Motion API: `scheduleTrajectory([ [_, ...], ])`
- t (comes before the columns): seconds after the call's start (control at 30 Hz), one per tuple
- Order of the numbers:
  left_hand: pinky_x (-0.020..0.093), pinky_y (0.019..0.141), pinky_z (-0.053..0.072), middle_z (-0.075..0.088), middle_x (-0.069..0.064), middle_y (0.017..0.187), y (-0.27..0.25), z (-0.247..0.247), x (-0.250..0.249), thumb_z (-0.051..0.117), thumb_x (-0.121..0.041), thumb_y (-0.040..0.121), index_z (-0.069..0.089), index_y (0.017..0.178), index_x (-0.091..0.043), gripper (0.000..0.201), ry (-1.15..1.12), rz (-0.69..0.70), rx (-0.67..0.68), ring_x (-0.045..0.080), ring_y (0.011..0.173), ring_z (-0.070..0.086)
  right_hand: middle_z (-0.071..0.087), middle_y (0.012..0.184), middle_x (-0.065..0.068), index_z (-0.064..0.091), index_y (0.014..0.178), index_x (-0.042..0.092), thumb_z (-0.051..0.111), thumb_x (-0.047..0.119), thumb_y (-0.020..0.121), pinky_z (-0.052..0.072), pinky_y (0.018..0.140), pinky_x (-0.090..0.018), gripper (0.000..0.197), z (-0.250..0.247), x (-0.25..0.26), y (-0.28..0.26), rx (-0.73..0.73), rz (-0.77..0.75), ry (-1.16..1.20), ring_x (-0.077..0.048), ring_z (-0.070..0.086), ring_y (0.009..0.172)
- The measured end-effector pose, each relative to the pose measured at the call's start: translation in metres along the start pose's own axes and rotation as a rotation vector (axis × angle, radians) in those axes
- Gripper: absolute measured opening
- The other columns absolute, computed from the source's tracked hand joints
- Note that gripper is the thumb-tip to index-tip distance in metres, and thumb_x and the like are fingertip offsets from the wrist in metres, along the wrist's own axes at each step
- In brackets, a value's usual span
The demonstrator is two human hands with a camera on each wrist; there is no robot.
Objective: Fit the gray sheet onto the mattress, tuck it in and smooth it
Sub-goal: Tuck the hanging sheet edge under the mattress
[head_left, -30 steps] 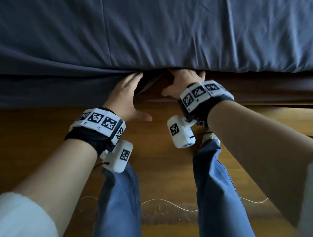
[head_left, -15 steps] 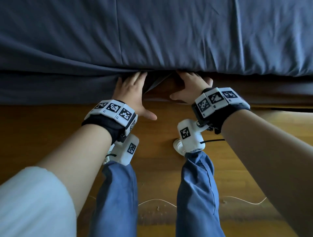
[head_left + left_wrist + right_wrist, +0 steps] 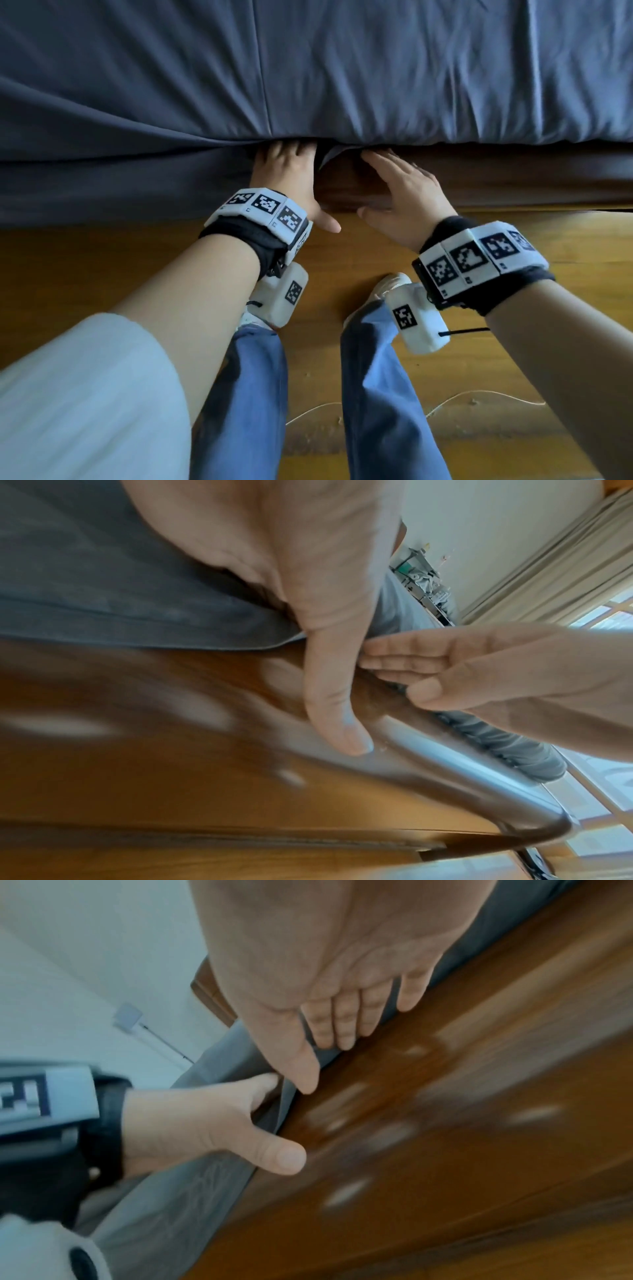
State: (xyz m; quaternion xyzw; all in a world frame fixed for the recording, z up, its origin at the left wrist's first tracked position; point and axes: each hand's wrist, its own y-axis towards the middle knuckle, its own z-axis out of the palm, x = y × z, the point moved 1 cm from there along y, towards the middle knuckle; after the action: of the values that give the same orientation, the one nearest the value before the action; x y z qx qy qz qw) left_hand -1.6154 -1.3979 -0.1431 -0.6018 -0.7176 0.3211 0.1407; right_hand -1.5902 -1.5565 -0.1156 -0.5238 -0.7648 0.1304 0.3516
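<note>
The gray sheet covers the mattress top and hangs loose over the bed's side at the left. My left hand has its fingers pushed in under the mattress edge with the sheet, thumb sticking out; those fingers are hidden. In the left wrist view the palm lies against the sheet's hem. My right hand lies flat beside it with straight fingers, tips at the mattress edge. In the right wrist view its fingers touch the sheet's fold where it meets the wooden frame, holding nothing.
The dark wooden bed rail runs bare to the right under the mattress. My legs in blue jeans stand on the wooden floor close to the bed. A thin white cable lies on the floor behind them.
My left hand has slid further in under the mattress edge. My right hand has drawn out from under it, flattened its fingers and moved slightly right.
</note>
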Motion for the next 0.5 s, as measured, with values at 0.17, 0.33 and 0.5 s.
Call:
scheduleTrajectory([
  [0.17, 0.042, 0.114, 0.017, 0.025, 0.006, 0.153, 0.001, -0.001, 0.002, 0.078, -0.064, 0.047, 0.019, 0.145, -0.017, 0.124, 0.065, 0.02, 0.033, 0.027, 0.142, 0.02, 0.036, 0.146, -0.002, 0.03, 0.144, 0.023, 0.066, 0.036, 0.075, 0.012, 0.117, -0.038, 0.079, 0.01, 0.017, 0.023, -0.046, 0.056, -0.102, -0.022, 0.027, 0.139],
  [0.33, 0.041, 0.116, 0.019, 0.026, 0.005, 0.153, -0.001, -0.01, 0.009, 0.082, -0.055, 0.052, 0.021, 0.146, -0.021, 0.117, -0.173, 0.062, 0.105, 0.026, 0.142, 0.023, 0.054, 0.129, -0.002, 0.051, 0.124, 0.03, 0.063, 0.05, 0.067, 0.025, 0.109, -0.043, 0.061, 0.012, 0.031, 0.043, -0.032, 0.181, -0.18, -0.025, 0.043, 0.127],
  [0.5, 0.028, 0.114, 0.025, 0.03, -0.003, 0.149, -0.032, -0.01, 0.026, 0.085, -0.031, 0.06, 0.031, 0.144, -0.02, 0.1, -0.485, 0.156, 0.018, 0.016, 0.137, 0.03, 0.053, 0.134, -0.003, 0.05, 0.129, 0.03, 0.071, 0.046, 0.068, 0.022, 0.112, -0.047, 0.067, 0.0, 0.028, 0.052, 0.127, 0.229, -0.136, -0.027, 0.041, 0.13],
])
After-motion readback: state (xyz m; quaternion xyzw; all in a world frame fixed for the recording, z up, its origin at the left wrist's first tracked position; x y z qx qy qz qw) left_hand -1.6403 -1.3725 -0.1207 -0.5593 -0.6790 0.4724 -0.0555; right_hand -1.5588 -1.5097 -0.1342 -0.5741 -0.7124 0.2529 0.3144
